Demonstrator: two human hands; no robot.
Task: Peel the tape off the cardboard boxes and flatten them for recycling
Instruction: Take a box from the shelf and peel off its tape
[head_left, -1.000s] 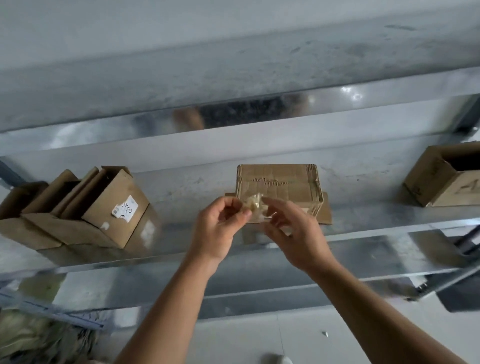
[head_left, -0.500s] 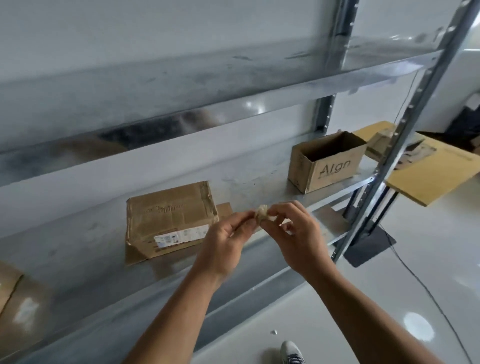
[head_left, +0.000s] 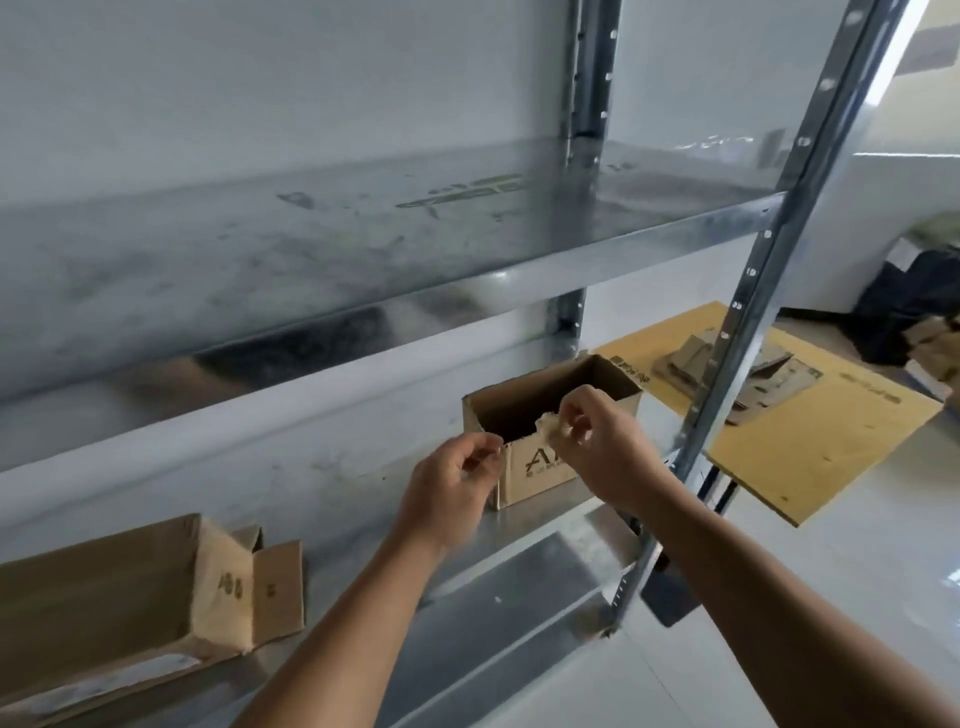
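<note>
An open cardboard box (head_left: 524, 400) with printed letters stands on the metal shelf (head_left: 337, 483), its top open. My right hand (head_left: 602, 447) pinches a crumpled ball of tape (head_left: 546, 423) just over the box's front rim. My left hand (head_left: 449, 488) hovers to the left of the box with its fingers curled and nothing visible in them. A closed, taped cardboard box (head_left: 119, 592) with a white label lies on the same shelf at the lower left, one end flap sticking out.
An upper metal shelf (head_left: 363, 249) runs overhead and a perforated upright post (head_left: 748, 270) stands on the right. Beyond the post a yellow board (head_left: 821, 441) on the floor carries flattened cardboard pieces (head_left: 753, 379). Dark bags (head_left: 914, 301) lie at the far right.
The view swung right, bringing the open box in front of my hands. My hands parted: the right kept the tape ball and moved over the open box, the left let go.
</note>
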